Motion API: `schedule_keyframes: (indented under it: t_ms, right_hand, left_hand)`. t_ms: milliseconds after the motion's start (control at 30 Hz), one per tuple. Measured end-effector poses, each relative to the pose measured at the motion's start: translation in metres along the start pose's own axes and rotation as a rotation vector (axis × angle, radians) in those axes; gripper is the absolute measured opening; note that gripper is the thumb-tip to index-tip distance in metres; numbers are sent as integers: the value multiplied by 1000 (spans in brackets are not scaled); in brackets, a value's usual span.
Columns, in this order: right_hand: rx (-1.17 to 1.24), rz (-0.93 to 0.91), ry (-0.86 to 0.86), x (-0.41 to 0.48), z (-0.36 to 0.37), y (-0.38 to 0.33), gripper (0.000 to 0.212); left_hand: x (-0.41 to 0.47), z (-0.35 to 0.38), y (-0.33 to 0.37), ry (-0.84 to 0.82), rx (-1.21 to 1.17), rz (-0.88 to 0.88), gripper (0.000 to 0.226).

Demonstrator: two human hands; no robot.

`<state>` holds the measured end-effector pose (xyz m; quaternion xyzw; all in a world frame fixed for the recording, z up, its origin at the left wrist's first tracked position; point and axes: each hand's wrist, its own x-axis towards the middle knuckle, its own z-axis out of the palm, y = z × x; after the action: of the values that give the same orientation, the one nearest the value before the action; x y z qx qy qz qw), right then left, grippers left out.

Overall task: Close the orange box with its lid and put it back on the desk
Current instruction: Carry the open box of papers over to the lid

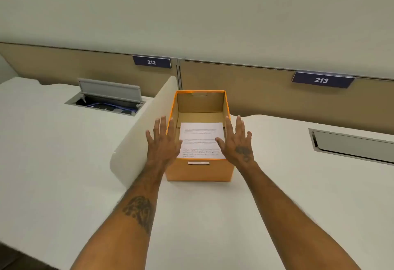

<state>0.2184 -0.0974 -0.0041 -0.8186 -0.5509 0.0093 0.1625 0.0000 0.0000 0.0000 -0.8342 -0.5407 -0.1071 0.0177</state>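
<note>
The orange box [199, 171] stands open on the white desk [213, 216], with a printed sheet of paper [201, 139] lying inside it. A lid is nowhere in view. My left hand [163, 141] hovers flat, fingers spread, over the box's left wall. My right hand [236, 139] hovers the same way over the right wall, its thumb above the paper. Neither hand holds anything.
A white divider panel [142, 129] stands just left of the box. On the left desk a cable hatch [106, 97] is propped open; a shut hatch [351, 143] lies on the right. Beige partitions behind carry signs 212 [151, 62] and 213 [321, 80].
</note>
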Motion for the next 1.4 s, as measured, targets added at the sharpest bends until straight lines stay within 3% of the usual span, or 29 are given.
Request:
schedule_keyframes:
  t_ms: [467,733,967,1400]
  right_hand:
    - [45,239,-193,60,39,2,83]
    - [117,352,-235,69,44,8,87]
    - [108,333,-225,58,40,13,86]
    - [110,443,-98,-20,-38,94,85]
  left_hand:
    - [72,49,-27,-221,-352,-172,82]
    - [80,51,-21,-270,-283,-117,80]
    - [69,46,-17,-260,-281,-124,81]
    - [24,2,92,-219,-286,-8,83]
